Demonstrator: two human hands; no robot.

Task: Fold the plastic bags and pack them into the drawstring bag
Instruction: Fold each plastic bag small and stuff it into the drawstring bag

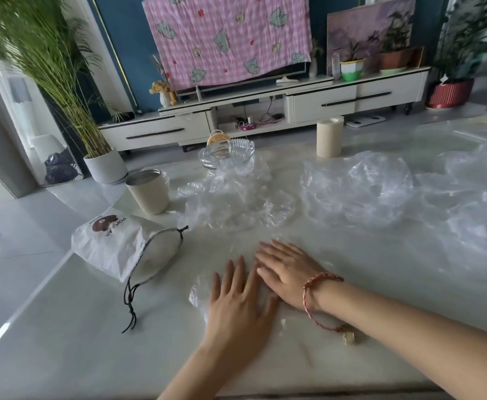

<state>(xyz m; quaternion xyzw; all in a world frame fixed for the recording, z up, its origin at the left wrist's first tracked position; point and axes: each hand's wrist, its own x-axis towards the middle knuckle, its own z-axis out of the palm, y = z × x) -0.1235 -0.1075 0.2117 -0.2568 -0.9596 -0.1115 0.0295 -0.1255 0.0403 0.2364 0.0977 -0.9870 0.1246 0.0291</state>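
Your left hand (236, 304) lies flat with its fingers (239, 272) straight and slightly spread, pressing down on a clear plastic bag (199, 295) spread on the desk (77, 342). Your right hand (290, 274) lies just beside it, palm down, fingers (268, 252) straight and close together, pressing the same bag; its little-finger side nearly touches your left fingertips. Neither hand grips anything. The bag is clear against the pale desk, so its edges are hard to trace; it seems to reach a little beyond your right fingertips. A red cord bracelet (320, 295) sits on your right wrist.

Left of your left fingers, near but apart, the white drawstring bag (115, 243) lies on its side, its mouth open towards your hands and its black cord (131, 304) trailing on the desk. Beyond your fingertips sits a crumpled clear plastic bag (236, 200), and to its right a larger heap of plastic bags (358, 192). Farther out stand a beige cup (150, 194), a glass dish (226, 154) and a beige cylinder (329, 137).
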